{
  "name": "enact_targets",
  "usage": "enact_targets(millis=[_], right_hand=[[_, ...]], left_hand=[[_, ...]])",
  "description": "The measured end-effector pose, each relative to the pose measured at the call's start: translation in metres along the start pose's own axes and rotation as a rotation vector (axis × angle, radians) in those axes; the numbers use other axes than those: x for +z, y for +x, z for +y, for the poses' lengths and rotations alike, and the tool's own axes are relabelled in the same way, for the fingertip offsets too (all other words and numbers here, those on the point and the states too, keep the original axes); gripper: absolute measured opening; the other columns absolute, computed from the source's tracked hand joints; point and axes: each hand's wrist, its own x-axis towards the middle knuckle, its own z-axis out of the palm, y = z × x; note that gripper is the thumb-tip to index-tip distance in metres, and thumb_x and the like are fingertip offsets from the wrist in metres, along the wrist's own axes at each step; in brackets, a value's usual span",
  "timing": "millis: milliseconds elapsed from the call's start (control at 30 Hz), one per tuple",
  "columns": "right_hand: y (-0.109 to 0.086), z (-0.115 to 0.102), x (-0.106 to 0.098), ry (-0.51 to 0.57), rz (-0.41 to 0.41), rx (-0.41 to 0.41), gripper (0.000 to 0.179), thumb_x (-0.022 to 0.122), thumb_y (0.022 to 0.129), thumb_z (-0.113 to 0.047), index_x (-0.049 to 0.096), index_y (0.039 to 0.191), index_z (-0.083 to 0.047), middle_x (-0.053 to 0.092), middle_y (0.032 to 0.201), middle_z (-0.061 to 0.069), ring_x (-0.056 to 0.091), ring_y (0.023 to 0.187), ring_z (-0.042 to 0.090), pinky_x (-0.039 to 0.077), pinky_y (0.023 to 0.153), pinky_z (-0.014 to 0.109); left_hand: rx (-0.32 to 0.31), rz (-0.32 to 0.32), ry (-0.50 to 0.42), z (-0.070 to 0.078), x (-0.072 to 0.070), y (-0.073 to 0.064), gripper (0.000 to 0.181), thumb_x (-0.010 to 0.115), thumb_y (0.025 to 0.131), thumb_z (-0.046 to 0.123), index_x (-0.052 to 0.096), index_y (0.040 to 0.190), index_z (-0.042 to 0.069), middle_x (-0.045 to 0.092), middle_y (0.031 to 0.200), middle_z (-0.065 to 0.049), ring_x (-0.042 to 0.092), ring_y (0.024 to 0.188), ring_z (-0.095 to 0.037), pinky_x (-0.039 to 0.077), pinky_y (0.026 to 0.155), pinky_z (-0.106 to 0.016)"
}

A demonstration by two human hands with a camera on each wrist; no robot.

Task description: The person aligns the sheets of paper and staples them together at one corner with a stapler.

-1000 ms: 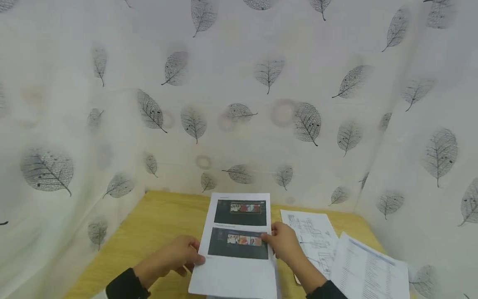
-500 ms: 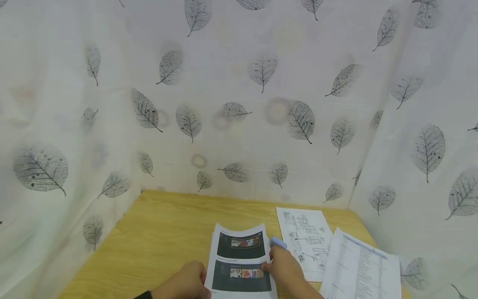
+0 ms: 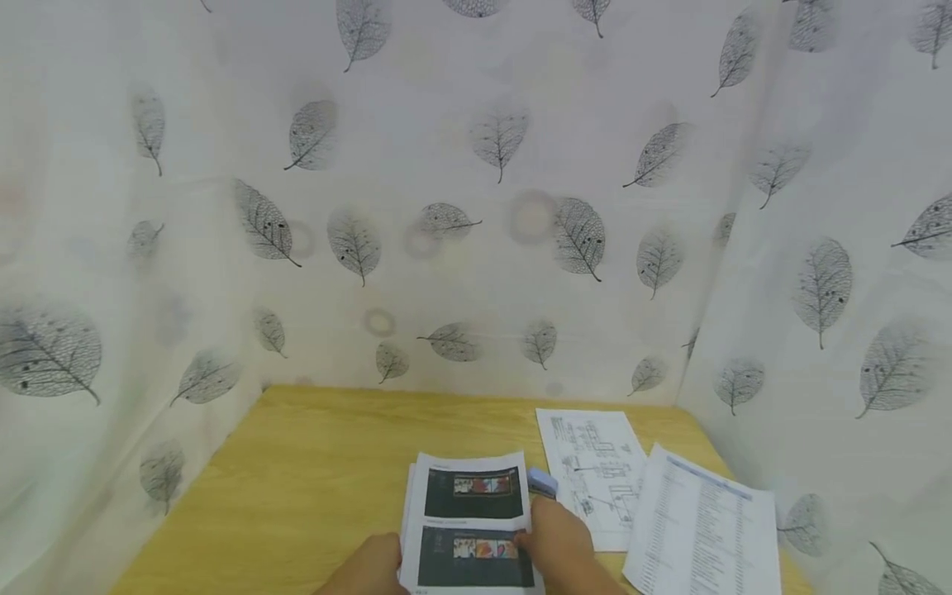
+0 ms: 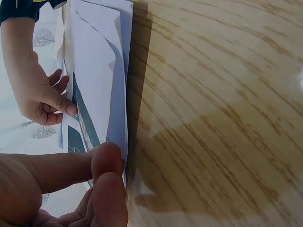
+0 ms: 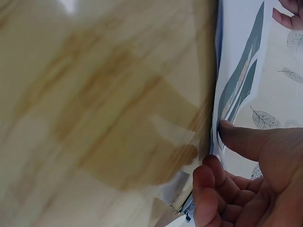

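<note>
A stack of printed paper sheets point(image 3: 473, 522), its top page bearing two dark screenshots, is held between both hands at the front middle of the table. My left hand point(image 3: 370, 566) grips the left edge of the stack; in the left wrist view its fingertips point(image 4: 106, 161) meet the paper's edge. On the opposite side my right hand point(image 3: 561, 545) pinches the sheets, thumb on top of the page. Seen from the left wrist, the sheets' edges are slightly uneven and one layer bows. Just beyond the right hand lies a small blue thing point(image 3: 542, 482) that looks like a stapler.
To the right, a sheet with line drawings point(image 3: 592, 478) lies on the wooden table point(image 3: 320, 471). Nearer, a page of printed columns point(image 3: 702, 525) lies partly over it. A leaf-patterned white curtain point(image 3: 461, 248) surrounds the table's back and sides.
Both hands have lowered the stack toward me and the tabletop. The left hand has shifted along the edge, and the blue thing has come into sight beside the right hand. The view has turned slightly right.
</note>
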Motion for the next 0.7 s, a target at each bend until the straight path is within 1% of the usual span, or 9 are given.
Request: enact_targets(millis=[67, 133, 167, 233, 333, 433, 567, 633, 700], right_hand=[[-0.002, 0.002, -0.001, -0.009, 0.016, -0.006, 0.039, 0.087, 0.074, -0.033, 0.069, 0.101, -0.012, 0.070, 0.081, -0.002, 0.063, 0.071, 0.015, 0.055, 0.071, 0.046], [-0.005, 0.005, -0.002, -0.023, 0.036, -0.018, 0.041, 0.087, 0.074, -0.034, 0.070, 0.105, -0.014, 0.072, 0.083, -0.002, 0.064, 0.072, 0.015, 0.056, 0.072, 0.046], [-0.006, 0.006, -0.003, -0.036, 0.045, -0.026, 0.042, 0.086, 0.074, -0.035, 0.070, 0.107, -0.015, 0.073, 0.084, -0.002, 0.064, 0.072, 0.015, 0.056, 0.071, 0.046], [-0.008, 0.009, -0.007, -0.058, 0.062, -0.026, 0.043, 0.086, 0.075, -0.037, 0.071, 0.108, -0.016, 0.074, 0.086, -0.001, 0.065, 0.073, 0.016, 0.056, 0.071, 0.047], [-0.013, 0.014, -0.016, -0.076, 0.105, -0.017, 0.044, 0.085, 0.078, -0.041, 0.070, 0.108, -0.013, 0.074, 0.087, 0.002, 0.067, 0.074, 0.019, 0.056, 0.071, 0.048], [-0.018, 0.022, -0.027, -0.075, 0.179, -0.026, 0.047, 0.083, 0.082, -0.043, 0.068, 0.112, -0.009, 0.074, 0.090, 0.006, 0.069, 0.076, 0.022, 0.056, 0.067, 0.047], [-0.022, 0.040, -0.044, -0.091, 0.288, -0.036, 0.052, 0.080, 0.085, -0.045, 0.066, 0.120, -0.008, 0.074, 0.096, 0.009, 0.071, 0.082, 0.026, 0.056, 0.065, 0.045], [-0.023, 0.053, -0.056, -0.090, 0.321, -0.015, 0.052, 0.079, 0.086, -0.045, 0.066, 0.121, -0.008, 0.073, 0.098, 0.009, 0.071, 0.085, 0.028, 0.056, 0.066, 0.045], [-0.024, 0.070, -0.070, -0.085, 0.336, 0.019, 0.052, 0.077, 0.088, -0.044, 0.066, 0.122, -0.006, 0.072, 0.101, 0.011, 0.071, 0.089, 0.030, 0.057, 0.069, 0.047]], left_hand=[[-0.023, 0.015, 0.084, 0.002, 0.001, 0.003, 0.043, 0.094, 0.066, 0.035, 0.074, 0.096, 0.012, 0.073, 0.078, 0.002, 0.066, 0.067, -0.012, 0.056, 0.065, -0.029], [-0.057, 0.022, 0.152, 0.006, 0.002, 0.005, 0.052, 0.094, 0.064, 0.036, 0.068, 0.098, 0.006, 0.068, 0.077, 0.000, 0.064, 0.068, -0.013, 0.056, 0.065, -0.034], [-0.079, 0.025, 0.186, 0.009, 0.002, 0.006, 0.053, 0.093, 0.064, 0.033, 0.065, 0.099, 0.004, 0.066, 0.078, 0.000, 0.063, 0.068, -0.015, 0.056, 0.065, -0.037], [-0.091, 0.034, 0.273, 0.015, 0.001, 0.009, 0.052, 0.090, 0.066, 0.024, 0.061, 0.102, 0.000, 0.066, 0.081, -0.004, 0.063, 0.071, -0.018, 0.056, 0.067, -0.043], [-0.097, 0.052, 0.409, 0.029, 0.001, 0.018, 0.049, 0.086, 0.069, 0.017, 0.063, 0.108, -0.001, 0.069, 0.084, -0.008, 0.066, 0.073, -0.023, 0.055, 0.063, -0.047], [-0.105, 0.063, 0.509, 0.047, 0.001, 0.032, 0.048, 0.085, 0.076, 0.024, 0.064, 0.111, 0.000, 0.071, 0.088, -0.009, 0.068, 0.076, -0.024, 0.055, 0.063, -0.047], [-0.087, 0.057, 0.553, 0.078, 0.001, 0.062, 0.057, 0.082, 0.083, 0.036, 0.061, 0.119, -0.002, 0.070, 0.099, -0.013, 0.069, 0.089, -0.028, 0.057, 0.074, -0.051], [-0.056, 0.038, 0.525, 0.094, 0.006, 0.080, 0.061, 0.080, 0.085, 0.039, 0.059, 0.126, -0.001, 0.068, 0.103, -0.011, 0.067, 0.090, -0.025, 0.057, 0.075, -0.049], [-0.037, -0.002, 0.437, 0.108, 0.017, 0.099, 0.062, 0.078, 0.088, 0.039, 0.057, 0.131, 0.000, 0.066, 0.100, -0.008, 0.065, 0.086, -0.024, 0.055, 0.072, -0.046]])
